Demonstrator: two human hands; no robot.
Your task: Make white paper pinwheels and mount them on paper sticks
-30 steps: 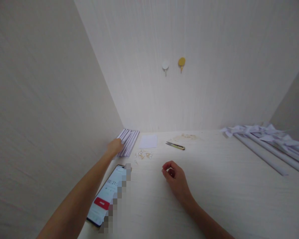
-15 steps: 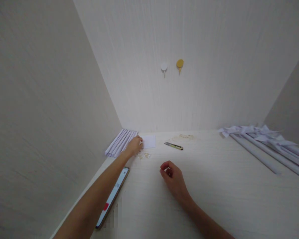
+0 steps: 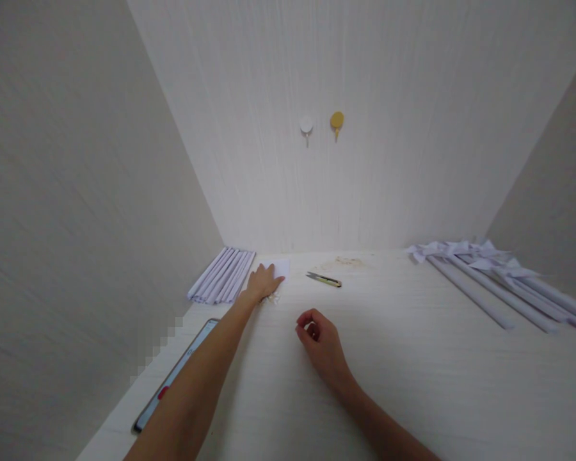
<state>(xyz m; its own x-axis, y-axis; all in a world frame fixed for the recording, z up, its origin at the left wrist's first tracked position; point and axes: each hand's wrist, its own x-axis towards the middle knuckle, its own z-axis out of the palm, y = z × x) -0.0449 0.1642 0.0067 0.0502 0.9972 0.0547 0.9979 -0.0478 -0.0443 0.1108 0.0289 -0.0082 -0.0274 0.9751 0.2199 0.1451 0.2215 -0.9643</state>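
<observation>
My left hand (image 3: pixel 263 282) reaches to the back of the table, its fingers spread over a small white sheet of paper (image 3: pixel 283 267). The sheet is partly covered by the hand. Pale little bits (image 3: pixel 274 298), too small to name, lie just below that hand. Nearer to me, my right hand (image 3: pixel 322 346) hovers with thumb and forefinger pinched together; whatever may be between them cannot be made out. Beyond it lies a pair of thread snips (image 3: pixel 324 279), blades toward the left.
Rolled white paper tubes (image 3: pixel 222 275) lie side by side at the back left. More tubes (image 3: pixel 480 296) with folded paper pieces on their far ends lie at the right. A phone (image 3: pixel 175 374) is partly under my left forearm. Two hooks, white (image 3: pixel 306 125) and yellow (image 3: pixel 336 120), are on the wall.
My left hand has gone from the sheet's left edge, fingers curled, to spread fingers over the sheet. My right hand keeps its pinch. The whole view has shifted slightly.
</observation>
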